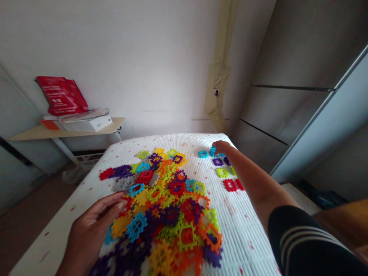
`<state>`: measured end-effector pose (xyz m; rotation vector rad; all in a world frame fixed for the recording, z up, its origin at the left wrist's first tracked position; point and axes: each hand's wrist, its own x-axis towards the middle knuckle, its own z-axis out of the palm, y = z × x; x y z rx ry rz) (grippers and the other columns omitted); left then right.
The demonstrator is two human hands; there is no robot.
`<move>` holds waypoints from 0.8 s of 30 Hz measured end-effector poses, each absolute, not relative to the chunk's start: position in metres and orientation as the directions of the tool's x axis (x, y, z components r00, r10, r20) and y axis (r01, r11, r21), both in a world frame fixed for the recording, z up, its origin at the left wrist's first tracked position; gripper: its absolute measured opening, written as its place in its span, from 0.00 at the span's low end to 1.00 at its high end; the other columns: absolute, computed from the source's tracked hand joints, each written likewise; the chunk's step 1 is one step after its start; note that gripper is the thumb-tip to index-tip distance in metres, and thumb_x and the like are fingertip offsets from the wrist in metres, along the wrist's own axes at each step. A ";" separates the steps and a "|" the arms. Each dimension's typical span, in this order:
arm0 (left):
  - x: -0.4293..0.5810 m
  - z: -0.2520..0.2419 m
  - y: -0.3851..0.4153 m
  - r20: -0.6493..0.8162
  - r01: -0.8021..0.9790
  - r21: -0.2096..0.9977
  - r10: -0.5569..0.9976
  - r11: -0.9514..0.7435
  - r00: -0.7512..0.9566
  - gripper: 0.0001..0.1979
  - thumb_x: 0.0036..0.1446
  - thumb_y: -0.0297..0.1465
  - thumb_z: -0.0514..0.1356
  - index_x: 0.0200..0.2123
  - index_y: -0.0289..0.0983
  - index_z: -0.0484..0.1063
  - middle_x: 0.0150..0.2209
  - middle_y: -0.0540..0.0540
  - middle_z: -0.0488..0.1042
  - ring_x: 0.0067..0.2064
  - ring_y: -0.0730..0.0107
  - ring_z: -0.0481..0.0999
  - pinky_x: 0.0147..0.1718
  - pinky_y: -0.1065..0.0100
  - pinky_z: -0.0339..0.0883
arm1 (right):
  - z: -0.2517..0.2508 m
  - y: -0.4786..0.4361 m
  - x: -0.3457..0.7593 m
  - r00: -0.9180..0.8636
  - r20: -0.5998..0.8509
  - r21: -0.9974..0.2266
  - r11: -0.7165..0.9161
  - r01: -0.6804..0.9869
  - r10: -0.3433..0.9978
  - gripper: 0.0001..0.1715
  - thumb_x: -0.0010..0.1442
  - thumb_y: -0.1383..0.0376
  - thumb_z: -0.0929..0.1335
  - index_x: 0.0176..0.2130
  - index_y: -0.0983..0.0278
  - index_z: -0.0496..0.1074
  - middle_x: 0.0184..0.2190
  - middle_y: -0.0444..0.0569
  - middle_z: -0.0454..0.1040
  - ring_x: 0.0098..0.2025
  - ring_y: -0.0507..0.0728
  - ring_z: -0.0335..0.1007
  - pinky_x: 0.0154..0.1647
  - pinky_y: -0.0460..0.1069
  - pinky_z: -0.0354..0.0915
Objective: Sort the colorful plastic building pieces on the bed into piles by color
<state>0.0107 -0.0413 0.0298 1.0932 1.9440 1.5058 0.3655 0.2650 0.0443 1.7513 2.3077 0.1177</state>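
Observation:
A heap of flat, toothed plastic tiles (166, 203) in orange, purple, green, blue, red and yellow lies on a white ribbed mattress (247, 234). My left hand (94, 226) rests at the heap's left edge, fingers stretched out toward the tiles, holding nothing. My right hand (222, 147) reaches far to the back right, its fingers curled down on a blue tile (213, 151). Beside it lie sorted tiles: another blue one (203, 154), a purple one (217, 161), a green one (222, 172) and a red one (230, 185).
A wooden shelf (34, 132) at the back left carries a red bag (61, 95) and a white box (92, 123). A white wall rises behind the mattress. Grey wardrobe panels (301, 96) stand to the right. Brown floor shows at the left.

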 end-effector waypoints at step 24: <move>0.007 -0.004 -0.060 0.077 0.827 0.555 0.985 0.088 -0.157 0.17 0.43 0.34 0.62 0.40 0.42 0.75 0.40 0.45 0.76 0.43 0.60 0.72 0.41 0.66 0.62 | 0.018 0.153 0.347 -0.589 0.267 0.124 0.579 0.806 0.763 0.24 0.58 0.62 0.63 0.54 0.60 0.65 0.52 0.53 0.69 0.45 0.60 0.70 0.37 0.50 0.66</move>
